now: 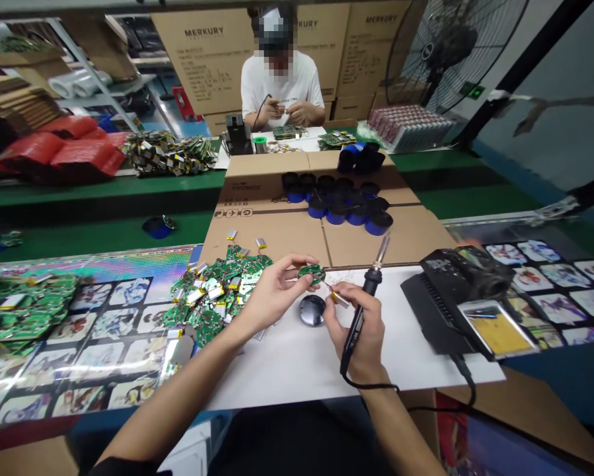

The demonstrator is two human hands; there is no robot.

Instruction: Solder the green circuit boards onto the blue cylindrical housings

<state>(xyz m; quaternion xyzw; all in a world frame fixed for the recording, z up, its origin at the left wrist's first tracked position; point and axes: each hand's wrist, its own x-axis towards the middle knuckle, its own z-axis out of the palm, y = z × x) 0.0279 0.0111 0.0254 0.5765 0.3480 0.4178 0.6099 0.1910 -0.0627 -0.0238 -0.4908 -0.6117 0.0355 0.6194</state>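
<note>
Green and probably light, stiff yet fragile, the circuit board is pinched by its edge in the nearly closed left hand, above the bench; a small battery and a soldering iron are held in the curled right hand; the board is best taken by its rim.

Black sleeve — short; bare forearms; bare fingers

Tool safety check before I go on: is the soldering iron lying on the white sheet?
No, the right hand is holding the soldering iron above the white sheet.
</note>
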